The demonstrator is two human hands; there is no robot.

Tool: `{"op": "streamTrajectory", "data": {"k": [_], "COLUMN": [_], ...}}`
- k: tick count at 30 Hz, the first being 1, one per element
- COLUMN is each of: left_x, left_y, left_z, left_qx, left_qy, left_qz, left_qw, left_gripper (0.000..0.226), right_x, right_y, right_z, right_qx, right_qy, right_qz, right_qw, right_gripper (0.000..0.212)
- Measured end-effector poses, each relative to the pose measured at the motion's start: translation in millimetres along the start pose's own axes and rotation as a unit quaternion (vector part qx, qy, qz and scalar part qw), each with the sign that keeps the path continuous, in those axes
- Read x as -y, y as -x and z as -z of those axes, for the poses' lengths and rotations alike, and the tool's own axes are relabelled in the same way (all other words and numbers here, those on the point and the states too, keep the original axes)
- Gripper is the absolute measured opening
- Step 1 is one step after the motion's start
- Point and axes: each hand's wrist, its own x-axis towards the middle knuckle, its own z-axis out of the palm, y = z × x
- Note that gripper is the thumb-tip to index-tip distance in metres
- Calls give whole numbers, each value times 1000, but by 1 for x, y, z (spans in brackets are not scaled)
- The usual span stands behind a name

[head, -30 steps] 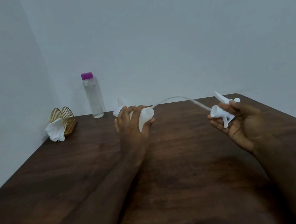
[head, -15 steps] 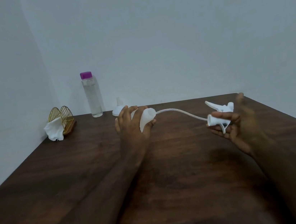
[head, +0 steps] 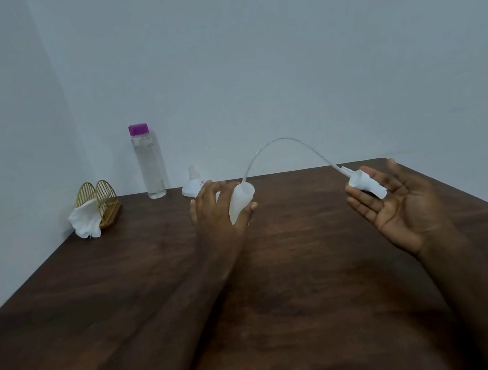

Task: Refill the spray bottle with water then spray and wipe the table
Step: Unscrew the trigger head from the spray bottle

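Desk [head: 126, 293]: dark brown wood grain, set into a corner between two pale walls.

Spray bottle [head: 240, 202]: small, translucent white, cap off, held above the middle of the desk and tilted with its open neck up and to the right. Contents cannot be told.

Left hand [head: 220, 216]: wrapped round the spray bottle, fingers behind it and thumb across its lower front; fingers closed on the bottle.

Spray head [head: 365, 184]: white plastic, detached from the bottle, lying across the fingers of the right hand, well to the right of the bottle.

Tube [head: 281, 145]: thin, clear, running from the spray head in a high arch to the left, its far end reaching the bottle's neck; whether the tip is inside cannot be told.

Right hand [head: 401, 207]: palm up, fingers spread wide and nearly flat; the spray head rests on them loosely, not gripped.

Water bottle [head: 148, 163]: tall, clear, upright, purple cap on, filled with clear liquid, at the back edge of the desk against the wall.

Funnel [head: 193, 185]: small, white, standing mouth down, spout up, just right of the water bottle, behind the left hand.

Napkin holder [head: 99, 200]: gold wire, arched, in the back left corner.

Cloth [head: 85, 224]: white, crumpled, hanging out of the holder's front onto the desk.
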Motion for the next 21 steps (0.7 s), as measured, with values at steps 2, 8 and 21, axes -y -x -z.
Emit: {"op": "streamTrajectory", "data": {"k": [2, 8, 21], "left_x": [0, 0, -13], "left_y": [-1, -2, 3], "left_z": [1, 6, 3], "left_qx": [-6, -11, 20], "left_qy": [26, 102, 125], "left_qz": [4, 35, 32], "left_qw": [1000, 994, 991], "left_gripper": [44, 43, 58], "right_x": [9, 32, 21], "right_y": [6, 18, 23], "right_z": [-5, -9, 54], "right_qx": [2, 29, -183], "right_qy": [-11, 43, 119], "right_qz": [9, 46, -86], "right_qw": [1000, 998, 972], "right_gripper": [28, 34, 9]}}
